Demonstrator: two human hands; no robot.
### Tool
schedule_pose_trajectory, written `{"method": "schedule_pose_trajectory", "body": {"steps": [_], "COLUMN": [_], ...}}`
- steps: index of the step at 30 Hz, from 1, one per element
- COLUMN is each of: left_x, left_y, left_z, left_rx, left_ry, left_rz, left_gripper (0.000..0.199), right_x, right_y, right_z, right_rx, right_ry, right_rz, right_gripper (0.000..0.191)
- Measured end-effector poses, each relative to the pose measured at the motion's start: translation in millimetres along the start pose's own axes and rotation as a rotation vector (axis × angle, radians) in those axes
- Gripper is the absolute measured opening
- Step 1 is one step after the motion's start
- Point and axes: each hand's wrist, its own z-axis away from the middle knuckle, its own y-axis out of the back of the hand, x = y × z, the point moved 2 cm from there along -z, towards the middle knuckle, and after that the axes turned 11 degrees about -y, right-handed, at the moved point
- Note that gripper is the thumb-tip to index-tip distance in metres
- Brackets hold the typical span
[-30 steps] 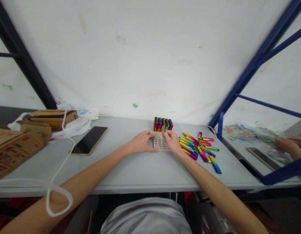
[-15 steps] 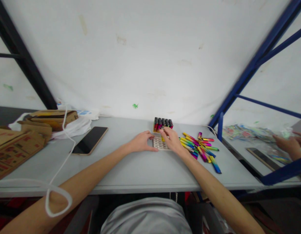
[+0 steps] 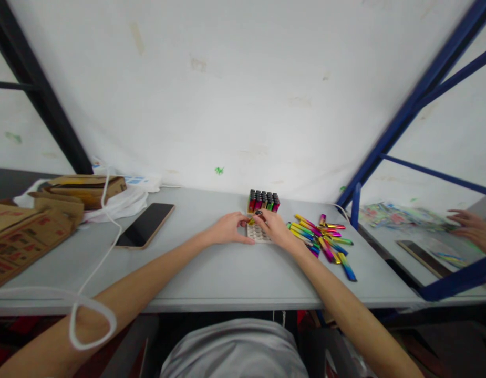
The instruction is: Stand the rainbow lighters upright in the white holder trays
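A white tray (image 3: 259, 235) with rows of round holes lies on the table in front of me. My left hand (image 3: 229, 229) is curled round its left end, thumb along the front edge and fingers near the back corner. My right hand (image 3: 275, 227) reaches over the tray, its fingertips pinched on a yellow lighter (image 3: 252, 221) with a dark top. That lighter is tilted over the tray's back left part, close to my left fingers. Just behind stands a block of upright lighters (image 3: 263, 201) with black tops. Loose shiny multicoloured lighters (image 3: 325, 237) are heaped to the right.
A phone (image 3: 146, 226) lies at the left, beside cardboard boxes (image 3: 30, 236) and white plastic. A white cable (image 3: 96, 268) loops down in front. Blue frame bars (image 3: 396, 121) stand at the right. Beyond them are a co-worker's hands (image 3: 473, 228), another phone (image 3: 424, 257) and plastic bags.
My right hand has shifted slightly left and down, bringing the lighter from upright near the block to tilted over the tray's left part. My left hand stays put. The co-worker's hands have moved.
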Motion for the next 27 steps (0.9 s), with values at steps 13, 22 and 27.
{"method": "schedule_pose_trajectory", "body": {"steps": [13, 22, 27], "left_x": [-1, -7, -8], "left_y": [3.8, 14.7, 16.0], "left_z": [-1, -2, 1], "left_rx": [-0.015, -0.007, -0.016], "left_ry": [-0.013, -0.017, -0.009], "left_rz": [0.025, -0.059, -0.078], "left_gripper": [0.053, 0.058, 0.06], "right_x": [8, 33, 69], "right_y": [-3, 96, 128], "right_z": [-3, 6, 15], "right_rx": [-0.053, 0.151, 0.137], "right_ry": [0.063, -0.227, -0.48], "right_rz": [0.153, 0.308, 0.489], "right_gripper": [0.023, 0.031, 0.022]}}
